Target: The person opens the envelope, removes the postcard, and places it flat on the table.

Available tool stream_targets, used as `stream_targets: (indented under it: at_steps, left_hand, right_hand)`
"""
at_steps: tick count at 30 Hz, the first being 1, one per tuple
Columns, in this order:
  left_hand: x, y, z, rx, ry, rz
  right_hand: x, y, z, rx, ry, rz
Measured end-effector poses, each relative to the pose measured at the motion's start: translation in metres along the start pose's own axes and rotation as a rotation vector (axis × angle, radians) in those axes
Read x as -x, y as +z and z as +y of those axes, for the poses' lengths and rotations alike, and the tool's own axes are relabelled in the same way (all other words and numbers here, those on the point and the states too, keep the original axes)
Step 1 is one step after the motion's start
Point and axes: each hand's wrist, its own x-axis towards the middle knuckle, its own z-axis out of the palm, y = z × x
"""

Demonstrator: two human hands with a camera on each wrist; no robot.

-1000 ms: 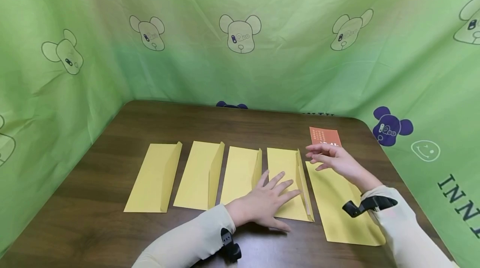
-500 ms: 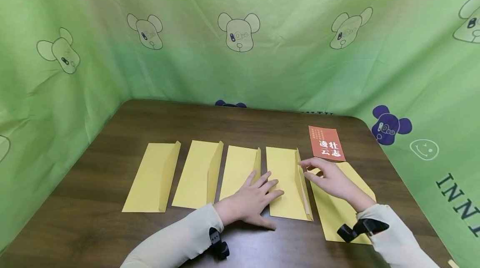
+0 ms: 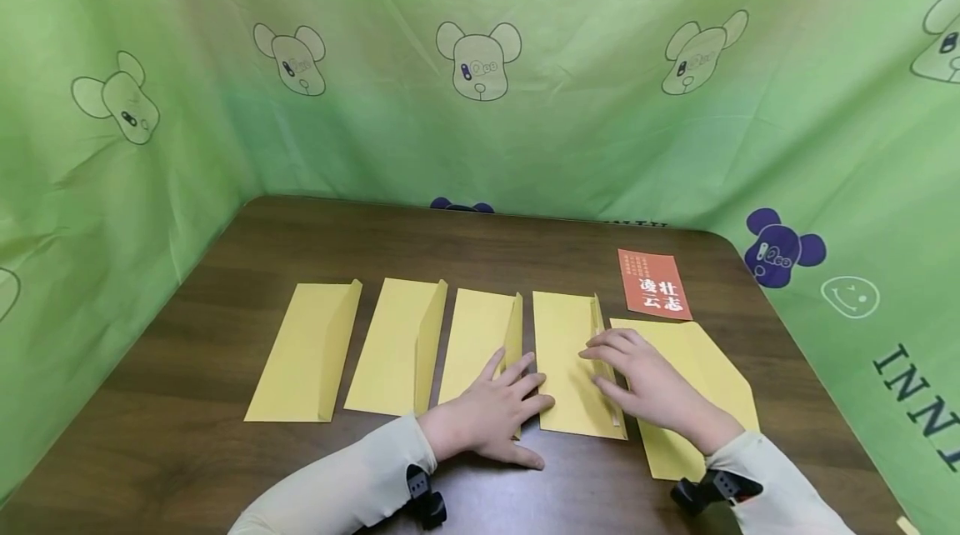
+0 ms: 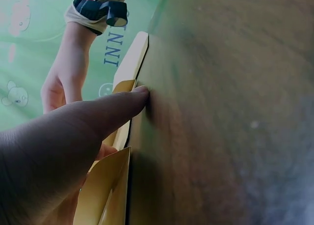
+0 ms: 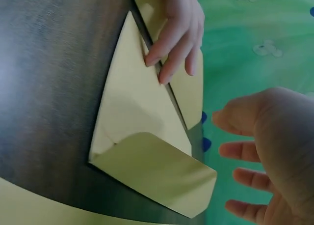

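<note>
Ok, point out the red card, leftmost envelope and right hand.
Red card (image 3: pixel 653 285), head view: middle of its face.
Leftmost envelope (image 3: pixel 302 354), head view: flat panel beside the flap.
Right hand (image 3: pixel 651 377), head view: back of the hand.

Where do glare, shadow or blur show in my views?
Head view: fairly crisp, glare on the near table, shadow on the envelope beneath the right hand. Left wrist view: soft, with whitish haze at lower right. Right wrist view: slightly blurred, bright glare at the left edge.
</note>
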Motion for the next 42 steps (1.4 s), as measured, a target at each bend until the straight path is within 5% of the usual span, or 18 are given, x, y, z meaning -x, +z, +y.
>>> stream_targets:
  at_steps: [9, 22, 29, 42]
  left_hand:
    - [0.001, -0.008, -0.003, 0.078, -0.027, -0.051]
    - [0.001, -0.010, -0.002, 0.117, -0.040, -0.059]
    - [0.000, -0.008, -0.003, 0.123, -0.040, -0.058]
    - [-0.001, -0.005, -0.004, 0.146, -0.043, -0.068]
  right_hand:
    - [0.006, 0.010, -0.002, 0.069, -0.069, -0.058]
    - [0.017, 0.008, 0.009, 0.230, -0.277, -0.094]
    - [0.019, 0.004, 0.013, 0.266, -0.313, -0.109]
    - [0.034, -0.001, 0.024, 0.265, -0.239, -0.045]
